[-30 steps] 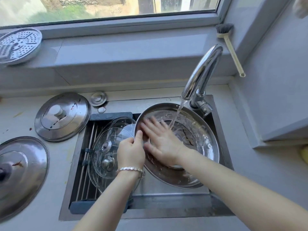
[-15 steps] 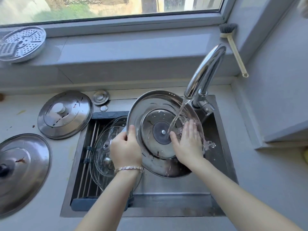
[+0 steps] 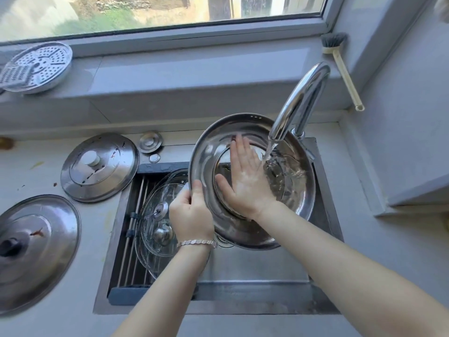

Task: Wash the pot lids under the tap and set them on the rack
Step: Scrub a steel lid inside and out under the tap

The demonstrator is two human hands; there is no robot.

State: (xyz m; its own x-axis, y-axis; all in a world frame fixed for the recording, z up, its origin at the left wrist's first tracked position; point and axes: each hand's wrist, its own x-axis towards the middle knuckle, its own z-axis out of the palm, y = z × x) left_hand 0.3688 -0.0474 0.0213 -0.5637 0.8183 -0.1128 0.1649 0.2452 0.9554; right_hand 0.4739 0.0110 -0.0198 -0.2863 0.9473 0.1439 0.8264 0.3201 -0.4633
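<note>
**Two hands rinse a steel pot lid under a running tap**

Head camera, looking down at a kitchen sink below a window. A large steel lid is held tilted over the sink, right under the curved chrome tap. A stream of water falls on the side of the lid that faces the camera and splashes there.

The left hand, with a silver bracelet on its wrist, grips the lid's left rim: the thumb lies on the near face and the fingers curl behind the edge. The right hand is flat, with straight fingers held together, and its palm presses on the middle of the lid just left of the stream.

A rack of metal rods covers the left part of the sink. Clear glass lids lie on it, partly behind the left hand; two knobs show.

On the counter to the left lie two more steel lids, one near the sink and one at the frame's left edge, both with dark specks. A perforated steamer plate sits on the sill, and a dish brush leans in the right corner.
</note>
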